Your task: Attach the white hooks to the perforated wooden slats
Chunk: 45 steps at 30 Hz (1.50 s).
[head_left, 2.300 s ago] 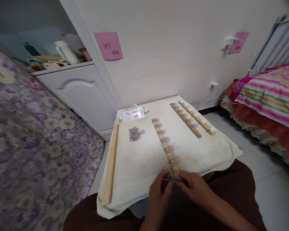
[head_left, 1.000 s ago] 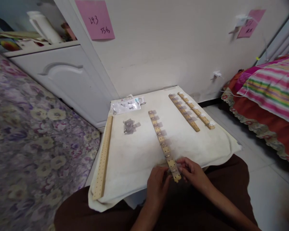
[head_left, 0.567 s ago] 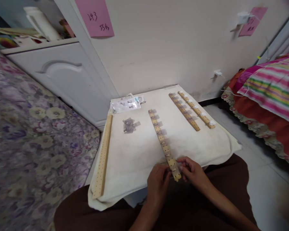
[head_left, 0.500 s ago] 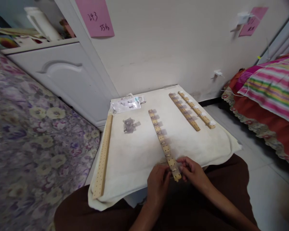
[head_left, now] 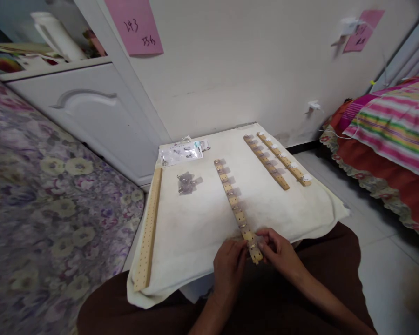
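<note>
A narrow wooden strip [head_left: 239, 216] with rows of holes runs from the table's middle to its near edge. Small see-through cards with metal clasps, perhaps hair clips or earrings, sit along it. At its near end, my left hand [head_left: 229, 261] is closed on the strip's left edge, fingertips by a metal clasp. My right hand [head_left: 278, 251] pinches a translucent card [head_left: 258, 240] on the strip's right side, fingers curled. Left of the strip lies a loose pile of similar cards [head_left: 187, 183]. The exact shape of the metal pieces is too small to tell.
A bare perforated wooden bar [head_left: 149, 232] lies along the left table edge. Two filled strips, one with greyish cards [head_left: 266, 162] and one with white pieces [head_left: 282, 158], lie at the right. Clear packets [head_left: 181, 152] rest at the back left on the cream cloth [head_left: 192, 232].
The view has shifted very slightly. Both hands stay at the near end of the strip, with only small finger movement around the last clasp.
</note>
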Each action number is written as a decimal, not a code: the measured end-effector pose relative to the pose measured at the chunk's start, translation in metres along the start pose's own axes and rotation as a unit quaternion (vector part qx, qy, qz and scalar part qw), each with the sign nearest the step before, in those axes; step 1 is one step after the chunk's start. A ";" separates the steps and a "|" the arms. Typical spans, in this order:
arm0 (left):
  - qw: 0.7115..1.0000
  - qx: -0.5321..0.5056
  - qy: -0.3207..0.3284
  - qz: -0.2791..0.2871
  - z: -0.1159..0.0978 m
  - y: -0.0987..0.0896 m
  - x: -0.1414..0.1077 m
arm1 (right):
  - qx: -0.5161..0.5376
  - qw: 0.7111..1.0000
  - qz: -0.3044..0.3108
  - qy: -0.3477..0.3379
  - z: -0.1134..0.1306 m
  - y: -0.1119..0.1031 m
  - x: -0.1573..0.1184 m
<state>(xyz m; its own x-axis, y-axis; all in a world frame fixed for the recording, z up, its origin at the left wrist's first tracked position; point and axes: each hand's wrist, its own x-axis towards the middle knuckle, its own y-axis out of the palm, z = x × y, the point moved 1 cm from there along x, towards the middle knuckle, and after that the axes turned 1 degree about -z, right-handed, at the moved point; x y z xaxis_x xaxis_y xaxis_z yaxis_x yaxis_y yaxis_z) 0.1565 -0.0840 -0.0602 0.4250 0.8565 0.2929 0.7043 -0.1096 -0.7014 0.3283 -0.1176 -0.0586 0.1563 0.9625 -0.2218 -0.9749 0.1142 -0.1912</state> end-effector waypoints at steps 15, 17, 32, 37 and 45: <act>1.000 -0.021 0.002 0.008 0.001 -0.001 0.003 | -0.073 0.997 -0.030 -0.009 0.005 0.003 -0.007; 1.000 -0.025 0.004 0.005 0.001 -0.001 0.004 | -0.045 0.999 -0.026 0.003 0.005 0.004 -0.008; 0.998 -0.049 0.016 0.032 0.004 -0.003 0.011 | 0.023 0.999 -0.029 0.020 -0.004 0.007 -0.003; 0.998 -0.048 0.024 0.033 0.007 -0.002 0.010 | 0.056 0.998 -0.029 0.024 -0.004 0.006 -0.002; 0.998 -0.045 0.028 0.036 0.009 -0.001 0.011 | 0.094 0.994 -0.011 0.049 -0.006 0.006 -0.001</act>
<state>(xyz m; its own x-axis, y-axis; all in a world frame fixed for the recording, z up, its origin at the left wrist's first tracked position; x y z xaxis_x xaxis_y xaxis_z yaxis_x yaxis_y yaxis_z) 0.1559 -0.0698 -0.0618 0.5054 0.8155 0.2821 0.7183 -0.2164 -0.6612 0.3233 -0.1189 -0.0650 0.1832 0.9316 -0.3140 -0.9821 0.1878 -0.0161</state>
